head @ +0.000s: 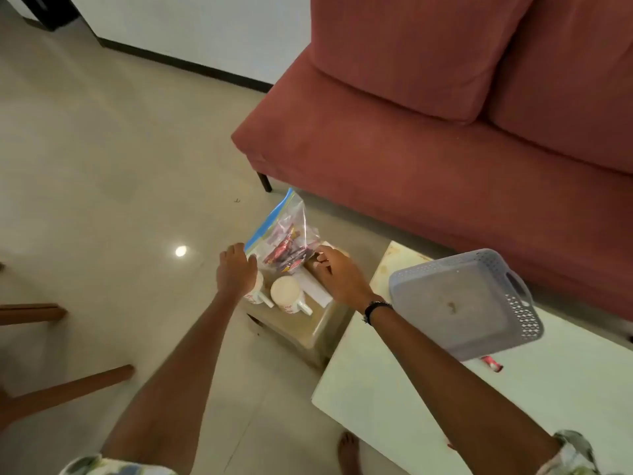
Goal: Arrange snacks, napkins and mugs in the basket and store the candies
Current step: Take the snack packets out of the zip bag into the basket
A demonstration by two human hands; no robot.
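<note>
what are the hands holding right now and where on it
Both hold the clear zip bag of candies: the left hand at its blue zip edge, the right hand at the opposite lower corner.

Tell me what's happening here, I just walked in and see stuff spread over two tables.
A person is reaching with both hands for a clear zip bag of red-wrapped candies on a small low stool. The left hand is at the bag's blue zip edge, the right hand at its other side. Two white mugs and what looks like white napkins also sit on the stool. The grey basket stands empty on the white table beside it, so nothing is packed yet.
</note>
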